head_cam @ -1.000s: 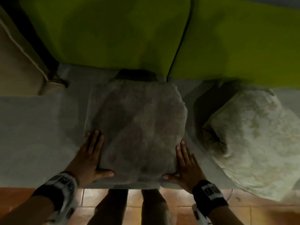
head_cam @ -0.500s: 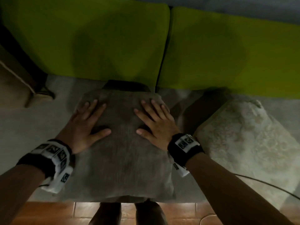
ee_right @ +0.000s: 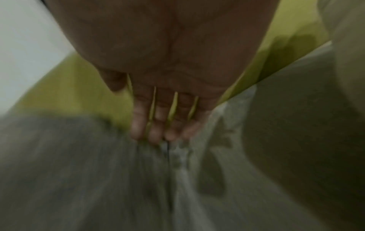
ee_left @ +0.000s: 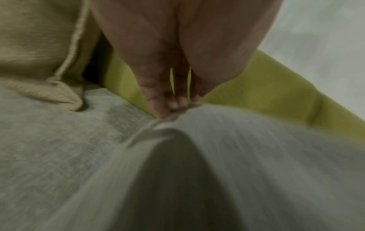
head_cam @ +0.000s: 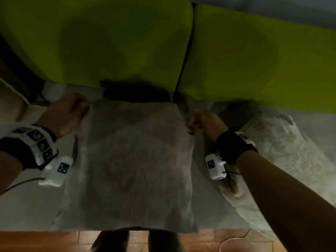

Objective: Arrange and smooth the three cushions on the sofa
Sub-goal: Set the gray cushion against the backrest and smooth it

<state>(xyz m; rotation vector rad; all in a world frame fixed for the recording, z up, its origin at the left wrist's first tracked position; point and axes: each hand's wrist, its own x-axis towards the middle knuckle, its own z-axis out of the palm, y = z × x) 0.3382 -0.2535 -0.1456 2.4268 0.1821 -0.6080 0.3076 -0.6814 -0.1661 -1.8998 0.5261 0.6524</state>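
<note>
A grey-brown cushion [head_cam: 134, 170] lies flat on the grey sofa seat [head_cam: 27, 197], in front of me. My left hand [head_cam: 80, 106] is at its far left corner; in the left wrist view the fingertips [ee_left: 169, 109] pinch that corner and the fabric [ee_left: 256, 156] bunches toward them. My right hand [head_cam: 192, 122] is at the far right corner. There its fingers [ee_right: 156, 134] reach out straight and touch the cushion's edge [ee_right: 69, 156], thumb apart. A cream patterned cushion [head_cam: 283, 151] lies on the seat to the right. A beige cushion with a corded edge [ee_left: 39, 46] sits at the left end.
Two green back cushions [head_cam: 91, 42] stand upright behind the seat, with a dark gap between them. Terracotta floor tiles [head_cam: 209, 239] and my legs [head_cam: 109, 240] show below the seat's front edge. A thin cable [head_cam: 232, 239] trails on the floor.
Both hands left the top of the grey cushion, where they lay flat, and went out to its two far corners. The left one now pinches its corner.
</note>
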